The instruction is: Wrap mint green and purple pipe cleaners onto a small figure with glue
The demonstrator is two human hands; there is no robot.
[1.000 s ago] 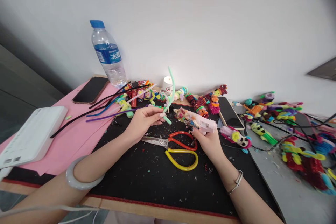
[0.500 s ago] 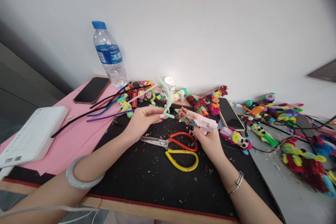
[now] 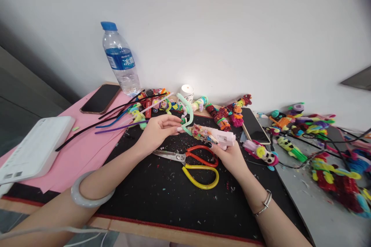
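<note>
Mint-green pipe cleaner (image 3: 189,111) pinched in my left fingers (image 3: 174,129), pink glue gun (image 3: 224,138) gripped in my right hand (image 3: 231,160) — if that crusted nozzle's (image 3: 199,132) hot, one slip could burn skin.

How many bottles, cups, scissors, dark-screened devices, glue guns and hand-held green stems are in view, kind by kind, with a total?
Bottle: 1
Cup: 1
Pair of scissors: 1
Dark-screened devices: 2
Pink glue gun: 1
Hand-held green stem: 1
Total: 7
</note>
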